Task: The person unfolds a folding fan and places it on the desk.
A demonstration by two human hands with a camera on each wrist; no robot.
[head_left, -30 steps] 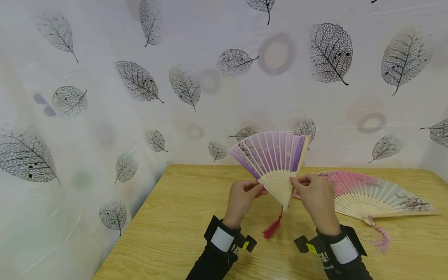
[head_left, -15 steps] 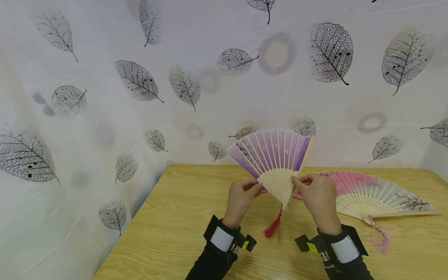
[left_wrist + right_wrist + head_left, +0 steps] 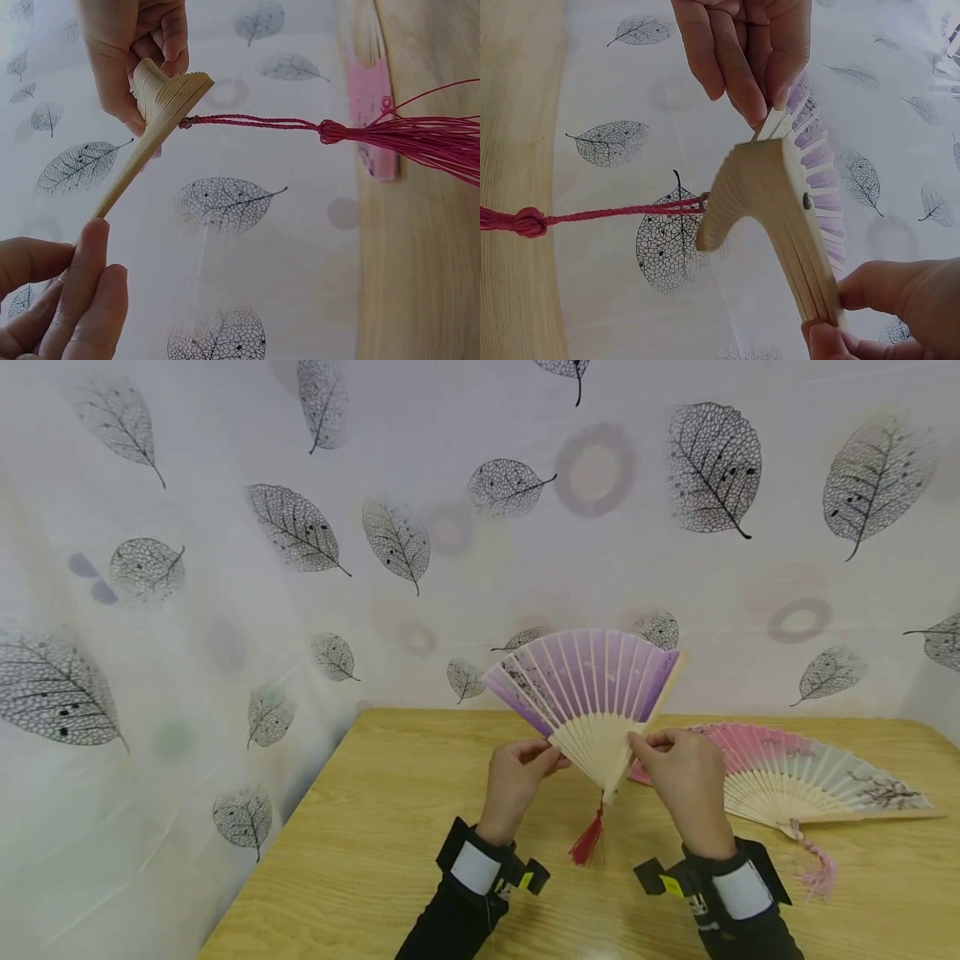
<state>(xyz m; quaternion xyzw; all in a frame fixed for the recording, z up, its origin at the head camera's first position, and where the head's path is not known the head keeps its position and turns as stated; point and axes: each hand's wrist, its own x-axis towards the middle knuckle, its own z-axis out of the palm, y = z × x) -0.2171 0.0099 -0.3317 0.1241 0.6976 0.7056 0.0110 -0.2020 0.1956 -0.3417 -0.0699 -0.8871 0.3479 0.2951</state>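
A purple folding fan (image 3: 592, 672) with pale wooden ribs is held up above the table, partly spread. My left hand (image 3: 517, 781) pinches its left outer rib, while my right hand (image 3: 686, 785) pinches the right guard stick between thumb and fingers. From the pivot hangs a red tassel (image 3: 587, 843) on a cord. In the right wrist view the stacked rib ends (image 3: 761, 172) and a small rivet show close up, with ribs still bunched on the right hand's side. The left wrist view shows the left hand's fingers (image 3: 82, 292) on the slim rib.
A pink and white folding fan (image 3: 795, 768) lies spread on the wooden table (image 3: 360, 843) at the right, its pink tassel (image 3: 817, 868) toward the front. Behind the table hangs a pale curtain (image 3: 420, 460) printed with leaves.
The purple fan has spread wider. My right hand has moved slightly right with its guard stick, my left hand barely at all. The tassel has swung a little to the right.
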